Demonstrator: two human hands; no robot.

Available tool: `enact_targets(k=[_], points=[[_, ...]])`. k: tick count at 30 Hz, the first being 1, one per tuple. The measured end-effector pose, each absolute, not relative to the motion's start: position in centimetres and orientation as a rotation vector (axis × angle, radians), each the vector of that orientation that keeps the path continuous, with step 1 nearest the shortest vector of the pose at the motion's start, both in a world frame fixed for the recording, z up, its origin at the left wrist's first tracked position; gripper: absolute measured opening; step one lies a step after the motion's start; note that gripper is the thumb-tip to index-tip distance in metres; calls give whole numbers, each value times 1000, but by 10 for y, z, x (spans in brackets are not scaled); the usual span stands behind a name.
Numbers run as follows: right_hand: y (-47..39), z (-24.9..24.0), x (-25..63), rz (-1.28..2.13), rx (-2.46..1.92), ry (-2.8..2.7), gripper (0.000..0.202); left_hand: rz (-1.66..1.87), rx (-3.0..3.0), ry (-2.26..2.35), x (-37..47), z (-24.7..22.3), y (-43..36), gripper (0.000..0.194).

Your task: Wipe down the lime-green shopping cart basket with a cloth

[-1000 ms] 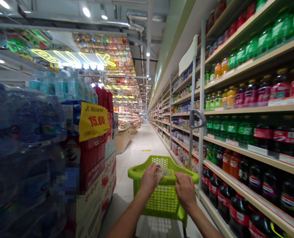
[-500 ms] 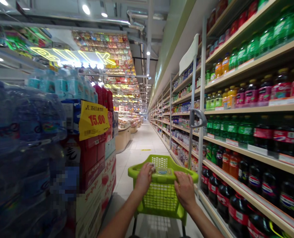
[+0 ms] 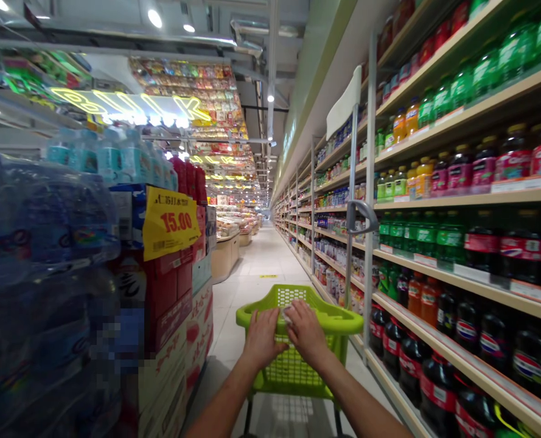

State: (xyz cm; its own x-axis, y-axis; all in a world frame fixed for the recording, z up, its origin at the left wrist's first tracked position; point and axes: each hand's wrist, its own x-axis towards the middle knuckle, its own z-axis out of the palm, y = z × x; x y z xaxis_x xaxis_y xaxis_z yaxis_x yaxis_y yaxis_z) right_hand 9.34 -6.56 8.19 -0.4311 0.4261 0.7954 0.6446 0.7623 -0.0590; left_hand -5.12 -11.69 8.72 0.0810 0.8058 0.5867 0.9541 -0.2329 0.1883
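A lime-green shopping cart (image 3: pixel 338 323) with a perforated basket stands in front of me. My left hand (image 3: pixel 263 337) lies over its handle bar, fingers curled forward over the rim and thumb pointing right. Close beside it, near the middle of the bar, is my right hand (image 3: pixel 304 331). Its fingers press a small crumpled white wipe (image 3: pixel 287 313), perhaps a tissue, against the handle. Most of the wipe is hidden under those fingers. The two hands are nearly touching.
Shelves (image 3: pixel 471 201) of bottled drinks run along the right. A metal-poled ladder or stand (image 3: pixel 351 243) leans there. On the left rise shrink-wrapped bottles (image 3: pixel 46 231) and stacked cartons (image 3: pixel 165 371) with a yellow price sign (image 3: pixel 170 222). A pale aisle floor (image 3: pixel 256 255) leads ahead.
My right hand has moved left along the handle to beside my left hand. The white wipe, earlier at the left hand's fingers, is now under the right hand's.
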Motion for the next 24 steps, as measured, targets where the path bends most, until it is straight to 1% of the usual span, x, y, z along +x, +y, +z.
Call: enact_targets(k=[3,6,9,11,14,17,20,22,24], points=[[-54,71,114,-369,-661,-2129,45,-842,-2070,-1793,-55,86,-118,66],[-32,56,161,-373,-699,-2055,49,-806,-2031,-1801,-60,82,-120,65],[-6,47,207,-328,-863,-1922,42,-777,-1991,-1797,-63,76,-123,63],[3,46,219,-288,-978,-1797,38,-774,-1964,-1799,-62,72,-124,63],[0,51,203,-216,-991,-1747,38,-788,-1940,-1789,-58,68,-122,63],[-17,58,168,-161,-808,-1906,40,-797,-1927,-1789,-56,67,-120,62],[-32,63,149,-190,-707,-1985,43,-781,-1939,-1807,-58,70,-122,62],[-35,65,153,-225,-724,-2009,39,-767,-1952,-1817,-59,72,-123,62],[-32,66,167,-226,-736,-2046,31,-760,-1954,-1830,-59,73,-124,62]])
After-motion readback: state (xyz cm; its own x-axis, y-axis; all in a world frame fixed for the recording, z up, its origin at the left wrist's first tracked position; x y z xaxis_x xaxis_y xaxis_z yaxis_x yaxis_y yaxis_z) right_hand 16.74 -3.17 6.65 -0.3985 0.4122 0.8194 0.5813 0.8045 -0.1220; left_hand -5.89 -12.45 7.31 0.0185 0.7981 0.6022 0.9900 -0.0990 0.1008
